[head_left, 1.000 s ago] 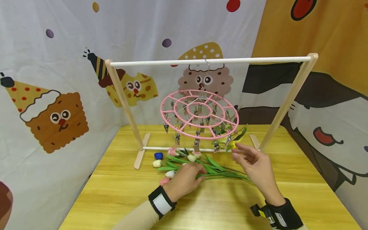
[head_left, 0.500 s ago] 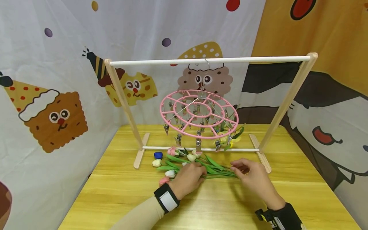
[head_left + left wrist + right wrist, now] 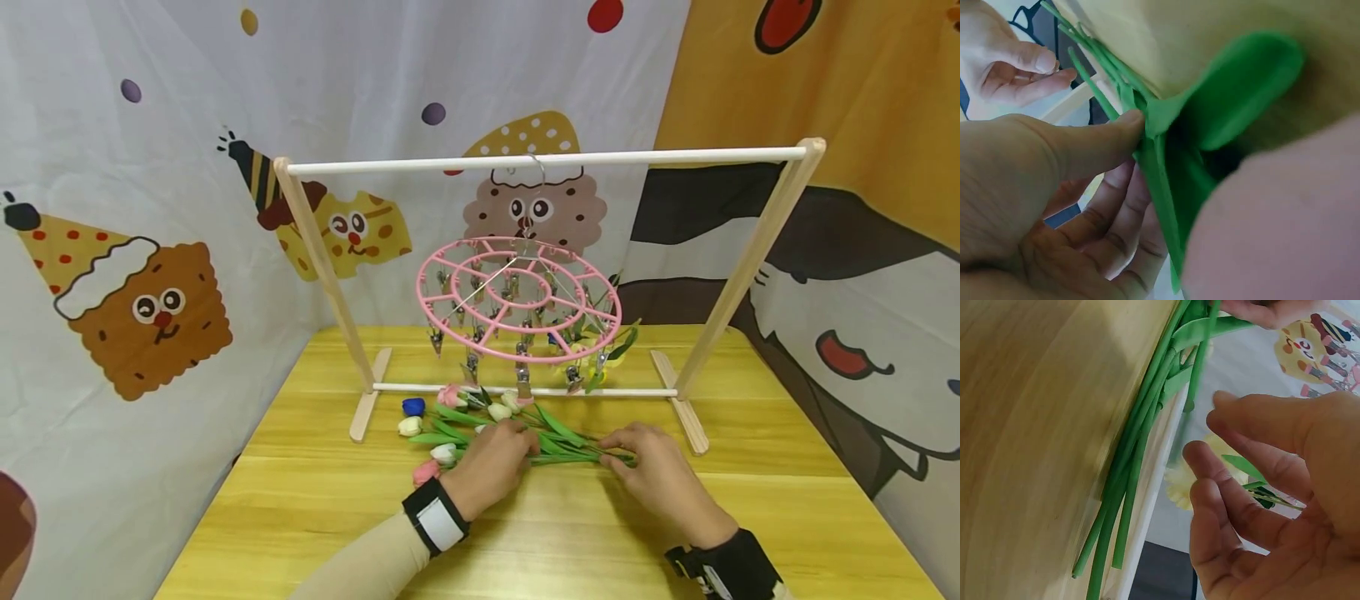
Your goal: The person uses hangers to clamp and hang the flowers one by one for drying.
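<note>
Artificial tulips with green stems (image 3: 570, 457) lie in a bunch on the table, heads to the left. The heads include a blue tulip (image 3: 413, 407), a pink tulip (image 3: 426, 472) and several white ones. My left hand (image 3: 491, 467) pinches a tulip stem (image 3: 1159, 181) between thumb and fingers, seen in the left wrist view. A blurred pink bloom (image 3: 1285, 212) fills that view's lower right. My right hand (image 3: 660, 479) is by the stem ends. The right wrist view shows its fingers loosely bent, holding nothing, close to the tip of one green stem (image 3: 1192, 394).
Above the flowers, a pink round clip hanger (image 3: 517, 360) with many metal clips hangs from the white bar (image 3: 637, 157) of a wooden rack (image 3: 750, 267). Yellow flowers with leaves (image 3: 621, 346) hang at its right side. A cartoon-printed curtain (image 3: 360, 67) stands behind the table (image 3: 555, 542).
My right hand has come down from beside the yellow flowers to the stem ends on the table. The left hand stays at the bunch, shifted slightly right. The hanger has turned a little.
</note>
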Motion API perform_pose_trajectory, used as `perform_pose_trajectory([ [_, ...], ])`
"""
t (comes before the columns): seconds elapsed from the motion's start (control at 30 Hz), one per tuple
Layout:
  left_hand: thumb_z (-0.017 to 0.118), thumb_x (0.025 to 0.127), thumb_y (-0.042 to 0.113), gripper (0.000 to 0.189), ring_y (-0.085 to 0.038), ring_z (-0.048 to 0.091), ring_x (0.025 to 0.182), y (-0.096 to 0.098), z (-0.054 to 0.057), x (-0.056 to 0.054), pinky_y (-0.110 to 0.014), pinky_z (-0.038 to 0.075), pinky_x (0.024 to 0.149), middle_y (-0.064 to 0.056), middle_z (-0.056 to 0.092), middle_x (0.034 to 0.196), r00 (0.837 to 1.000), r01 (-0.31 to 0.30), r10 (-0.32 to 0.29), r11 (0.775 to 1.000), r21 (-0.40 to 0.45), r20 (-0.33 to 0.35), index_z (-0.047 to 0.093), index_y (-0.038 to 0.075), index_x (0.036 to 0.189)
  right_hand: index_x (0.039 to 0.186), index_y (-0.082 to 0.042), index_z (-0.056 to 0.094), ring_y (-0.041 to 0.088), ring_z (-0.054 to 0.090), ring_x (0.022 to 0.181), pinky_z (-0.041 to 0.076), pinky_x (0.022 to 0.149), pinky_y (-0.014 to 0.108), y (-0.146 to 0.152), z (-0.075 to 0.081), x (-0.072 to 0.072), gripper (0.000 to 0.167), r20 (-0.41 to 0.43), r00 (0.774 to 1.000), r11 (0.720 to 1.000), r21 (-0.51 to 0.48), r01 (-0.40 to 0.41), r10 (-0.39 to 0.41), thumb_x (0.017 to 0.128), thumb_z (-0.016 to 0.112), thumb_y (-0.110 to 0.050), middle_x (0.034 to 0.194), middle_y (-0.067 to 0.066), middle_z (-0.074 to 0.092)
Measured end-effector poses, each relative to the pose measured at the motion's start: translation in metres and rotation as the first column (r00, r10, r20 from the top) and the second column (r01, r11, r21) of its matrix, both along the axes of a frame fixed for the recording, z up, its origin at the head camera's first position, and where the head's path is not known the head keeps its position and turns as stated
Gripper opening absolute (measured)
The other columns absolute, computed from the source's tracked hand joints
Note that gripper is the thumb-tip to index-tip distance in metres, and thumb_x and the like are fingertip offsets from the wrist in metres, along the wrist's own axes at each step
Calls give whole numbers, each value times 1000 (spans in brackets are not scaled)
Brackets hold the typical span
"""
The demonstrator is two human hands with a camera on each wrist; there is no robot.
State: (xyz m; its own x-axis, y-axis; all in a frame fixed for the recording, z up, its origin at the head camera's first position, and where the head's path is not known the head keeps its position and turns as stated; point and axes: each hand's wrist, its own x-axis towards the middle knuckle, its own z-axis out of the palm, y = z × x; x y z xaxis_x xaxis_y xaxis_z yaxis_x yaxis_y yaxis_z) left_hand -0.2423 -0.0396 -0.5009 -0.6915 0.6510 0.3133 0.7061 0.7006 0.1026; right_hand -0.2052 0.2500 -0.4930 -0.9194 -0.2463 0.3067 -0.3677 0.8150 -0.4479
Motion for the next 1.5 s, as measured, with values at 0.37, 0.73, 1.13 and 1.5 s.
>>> perform_pose_trajectory([
  [0.37, 85, 108, 6, 12, -15, 77, 100, -15, 27, 15, -18, 66, 83, -2, 76, 109, 1000, -7, 10, 971, 240, -14, 85, 14, 117, 117, -21, 89, 7, 81, 88, 68, 79, 24, 4, 16, 10, 18, -77, 996, 922, -387, 15, -48, 103, 90, -9, 104, -2, 89],
  [0.73, 93, 101, 7, 19, -14, 77, 101, -27, 49, 34, -21, 68, 85, -1, 77, 112, 980, 61, 30, 897, 437, -199, 84, 14, 116, 120, 5, 82, 11, 84, 85, 69, 74, 20, -16, 56, 22, 26, -267, 963, 695, -687, -212, 30, 98, 81, 20, 100, -6, 88],
  [1.13, 99, 95, 13, 33, -14, 82, 100, -29, 80, 52, -19, 69, 88, -1, 82, 113, 925, 150, 54, 858, 492, -377, 85, 13, 125, 111, 28, 73, 15, 87, 106, 70, 98, 22, -45, 96, 27, 22, -661, 731, 454, -605, -654, 171, 91, 83, 27, 117, 10, 88],
  [1.5, 96, 94, 2, 21, -14, 80, 90, -27, 104, 45, -18, 67, 80, -2, 81, 102, 892, 237, 47, 799, 553, -450, 87, 10, 112, 119, 21, 77, 13, 85, 108, 70, 94, 20, -76, 124, 26, 24, -697, 669, 494, -501, -711, 256, 99, 86, 13, 118, 16, 86],
])
